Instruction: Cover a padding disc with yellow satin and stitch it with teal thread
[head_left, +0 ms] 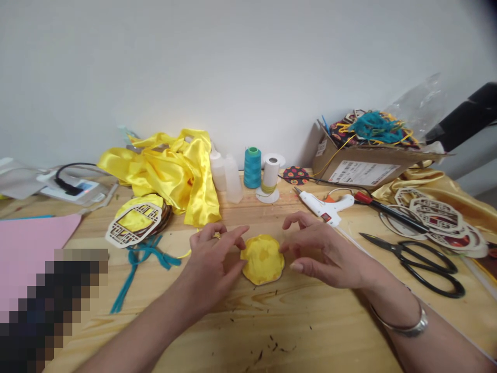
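Lying on the table, the yellow patch is flanked by the left hand and right hand, both loosely spread; whether it is touched cannot be told.

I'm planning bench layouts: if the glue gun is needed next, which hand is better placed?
Probably the right hand: the glue gun lies just beyond it, while the left hand is farther off, left of the yellow piece.
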Demonstrator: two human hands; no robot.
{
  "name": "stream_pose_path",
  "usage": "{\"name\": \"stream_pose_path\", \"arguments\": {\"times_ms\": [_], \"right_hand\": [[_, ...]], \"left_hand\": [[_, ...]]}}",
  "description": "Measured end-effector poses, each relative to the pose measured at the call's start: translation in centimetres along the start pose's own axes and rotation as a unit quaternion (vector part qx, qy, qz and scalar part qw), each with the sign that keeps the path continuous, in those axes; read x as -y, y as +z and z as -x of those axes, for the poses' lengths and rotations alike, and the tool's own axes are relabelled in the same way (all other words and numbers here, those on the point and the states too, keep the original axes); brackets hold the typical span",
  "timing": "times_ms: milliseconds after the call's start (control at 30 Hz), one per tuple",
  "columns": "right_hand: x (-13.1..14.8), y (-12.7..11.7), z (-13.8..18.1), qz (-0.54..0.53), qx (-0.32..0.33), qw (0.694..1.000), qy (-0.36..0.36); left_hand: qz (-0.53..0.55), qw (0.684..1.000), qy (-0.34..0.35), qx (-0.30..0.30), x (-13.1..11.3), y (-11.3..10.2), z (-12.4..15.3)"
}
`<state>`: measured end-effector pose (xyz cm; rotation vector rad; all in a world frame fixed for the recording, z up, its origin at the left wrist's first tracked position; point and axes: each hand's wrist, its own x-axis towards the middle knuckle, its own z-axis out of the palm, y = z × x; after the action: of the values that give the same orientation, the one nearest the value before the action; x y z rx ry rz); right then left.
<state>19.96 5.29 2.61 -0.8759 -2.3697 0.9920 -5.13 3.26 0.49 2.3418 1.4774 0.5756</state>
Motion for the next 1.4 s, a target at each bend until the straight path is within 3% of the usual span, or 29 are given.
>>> {"name": "stream_pose_path", "arguments": {"times_ms": [167,400,767,900,1167,1400], "right_hand": [[0.3,-0.1,-0.2,-0.01,0.047,0.999,-0.001],[0.3,-0.2,-0.1,-0.044,0.02,0.999,0.004],[0.8,1.6,-0.3,-0.088,0.078,0.992,-0.043],[0.8,1.5,-0.4,-0.079,0.097,0.991,-0.039],[0.8,1.5,-0.3,-0.103,0.066,0.991,-0.059],[0.7,1.1,-0.2,-0.091,0.076,0.992,-0.05]], "left_hand": [[0.004,0.999,-0.001,0.037,-0.1,0.1,-0.1],[0.009,0.999,0.002,0.037,-0.3,0.0,0.1],[0.021,0.997,0.018,0.075,-1.8,0.2,0.4],[0.023,0.997,0.017,0.076,-2.0,0.1,0.4],[-0.008,0.999,0.027,0.039,-2.1,1.6,0.8],[-0.008,0.998,0.03,0.053,-2.2,2.1,0.8]]}}
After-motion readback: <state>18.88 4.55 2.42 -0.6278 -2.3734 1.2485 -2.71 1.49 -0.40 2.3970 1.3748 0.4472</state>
